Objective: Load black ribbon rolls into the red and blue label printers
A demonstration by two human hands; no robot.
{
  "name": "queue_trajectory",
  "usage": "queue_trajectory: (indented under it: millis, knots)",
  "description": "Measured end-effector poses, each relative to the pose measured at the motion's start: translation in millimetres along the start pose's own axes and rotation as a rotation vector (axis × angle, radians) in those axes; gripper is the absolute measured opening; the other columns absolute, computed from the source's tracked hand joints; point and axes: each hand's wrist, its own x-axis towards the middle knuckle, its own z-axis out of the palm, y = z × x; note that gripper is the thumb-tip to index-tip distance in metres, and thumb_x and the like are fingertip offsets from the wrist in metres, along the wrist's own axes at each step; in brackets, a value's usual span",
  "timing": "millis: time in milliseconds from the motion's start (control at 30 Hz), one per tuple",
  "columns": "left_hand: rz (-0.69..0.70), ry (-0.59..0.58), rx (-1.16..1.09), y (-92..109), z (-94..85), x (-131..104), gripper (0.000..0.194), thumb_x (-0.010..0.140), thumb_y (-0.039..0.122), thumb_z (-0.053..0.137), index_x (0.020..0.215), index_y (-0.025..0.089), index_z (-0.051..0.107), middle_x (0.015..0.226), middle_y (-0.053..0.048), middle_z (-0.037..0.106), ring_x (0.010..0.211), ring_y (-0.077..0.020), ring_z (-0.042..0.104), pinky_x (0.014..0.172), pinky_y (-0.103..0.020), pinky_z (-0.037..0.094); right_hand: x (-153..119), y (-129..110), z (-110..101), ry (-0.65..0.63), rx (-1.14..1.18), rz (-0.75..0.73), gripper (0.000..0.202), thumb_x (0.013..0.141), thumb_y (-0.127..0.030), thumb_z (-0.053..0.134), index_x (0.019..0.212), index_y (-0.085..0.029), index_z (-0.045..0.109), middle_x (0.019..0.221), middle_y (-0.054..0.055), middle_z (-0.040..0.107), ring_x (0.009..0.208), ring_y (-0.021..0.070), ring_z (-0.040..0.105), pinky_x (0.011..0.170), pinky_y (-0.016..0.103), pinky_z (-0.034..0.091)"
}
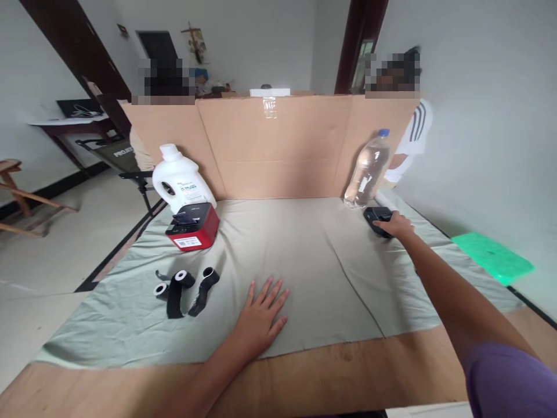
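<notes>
My left hand (260,324) lies flat on the grey-green cloth (296,244), its fingers spread and holding nothing. At the far right of the cloth, my right hand (398,225) is closed over the near side of a small black boxy device (378,217). Part of the device is hidden under my fingers. Left of my left hand are black rolls with white cores: one with a loose tail (201,296), one partly unwound (175,296) and one on its side (161,291). Behind them sits a red and black box-shaped printer (202,229) with a raised flap on top.
A white jug (183,180) stands behind the printer, and a clear bottle with a blue cap (368,168) leans at the back right. A cardboard screen (278,151) closes off the far edge. Two people are behind it. A green stool (491,255) is at the right.
</notes>
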Motion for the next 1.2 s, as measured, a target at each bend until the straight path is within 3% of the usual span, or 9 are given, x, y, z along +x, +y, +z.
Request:
queue_trajectory:
  millis: [133, 300, 400, 533, 700, 833, 967, 1200]
  knots:
    - [-0.004, -0.041, 0.023, 5.8, -6.2, -10.3, 0.06, 0.106, 0.049, 0.034, 0.162, 0.029, 0.027, 0.169, -0.004, 0.024, 0.157, -0.0307, 0.022, 0.127, -0.06, 0.007, 2.1, -16.3, -1.9, -0.073, -0.09, 0.001, 0.092, 0.077, -0.055, 0.08, 0.145, -0.005, 0.042, 0.13, 0.033, 0.054, 0.123, 0.0379, 0.053, 0.089, 0.045, 0.04]
    - [0.002, -0.066, 0.026, 7.2, -5.3, -9.4, 0.06, 0.106, 0.048, 0.036, 0.162, 0.029, 0.027, 0.17, -0.003, 0.022, 0.157, -0.0317, 0.021, 0.124, -0.058, 0.021, -15.1, -37.8, -18.5, -0.132, -0.16, 0.002, 0.089, 0.079, -0.052, 0.078, 0.147, -0.008, 0.041, 0.131, 0.035, 0.052, 0.121, 0.0378, 0.055, 0.081, 0.043, 0.04]
    - [0.012, -0.04, 0.029, 6.6, -4.3, -10.0, 0.061, 0.105, 0.048, 0.037, 0.162, 0.029, 0.027, 0.17, -0.002, 0.024, 0.156, -0.0308, 0.022, 0.124, -0.055, 0.024, -41.0, -62.3, -26.2, -0.227, -0.203, -0.057, 0.088, 0.078, -0.055, 0.078, 0.146, -0.012, 0.041, 0.131, 0.031, 0.054, 0.119, 0.0397, 0.058, 0.082, 0.042, 0.044]
    - [0.016, -0.018, 0.034, 6.6, -4.6, -11.0, 0.06, 0.105, 0.047, 0.038, 0.162, 0.03, 0.027, 0.17, -0.002, 0.025, 0.156, -0.0305, 0.024, 0.124, -0.054, 0.024, -100.9, -114.2, -24.3, -0.29, -0.235, -0.218, 0.097, 0.074, -0.06, 0.075, 0.151, -0.019, 0.033, 0.13, 0.023, 0.057, 0.116, 0.0399, 0.061, 0.088, 0.044, 0.048]
    - [0.011, -0.001, 0.018, 6.6, -4.6, -10.6, 0.06, 0.105, 0.047, 0.039, 0.162, 0.03, 0.029, 0.169, -0.002, 0.026, 0.156, -0.0307, 0.024, 0.124, -0.054, 0.024, -183.9, -187.3, -9.0, -0.339, -0.166, -0.4, 0.102, 0.073, -0.054, 0.076, 0.155, -0.02, 0.028, 0.126, 0.021, 0.057, 0.113, 0.0398, 0.063, 0.088, 0.044, 0.049]
    - [0.003, -0.002, 0.006, 7.0, -4.2, -10.6, 0.059, 0.105, 0.048, 0.039, 0.161, 0.03, 0.031, 0.169, -0.002, 0.026, 0.156, -0.031, 0.023, 0.124, -0.055, 0.024, -226.6, -224.2, 6.1, -0.345, -0.133, -0.376, 0.108, 0.075, -0.052, 0.075, 0.161, -0.02, 0.018, 0.128, 0.023, 0.054, 0.115, 0.042, 0.06, 0.088, 0.045, 0.048]
    - [-0.01, -0.007, -0.019, 7.9, -6.1, -10.6, 0.058, 0.105, 0.049, 0.038, 0.159, 0.029, 0.035, 0.169, -0.002, 0.026, 0.156, -0.0307, 0.023, 0.125, -0.054, 0.022, -246.7, -237.2, 24.8, -0.324, -0.027, -0.317, 0.112, 0.073, -0.049, 0.079, 0.162, -0.019, 0.016, 0.131, 0.025, 0.05, 0.119, 0.0436, 0.056, 0.097, 0.052, 0.043]
    - [-0.032, -0.019, -0.079, 9.4, -7.6, -10.4, 0.057, 0.105, 0.049, 0.038, 0.158, 0.027, 0.039, 0.169, -0.003, 0.028, 0.157, -0.0312, 0.022, 0.126, -0.057, 0.021, -259.4, -234.1, 74.3, -0.24, 0.356, -0.323, 0.124, 0.068, -0.039, 0.085, 0.164, -0.023, 0.007, 0.135, 0.028, 0.044, 0.131, 0.056, 0.038, 0.103, 0.072, 0.032]
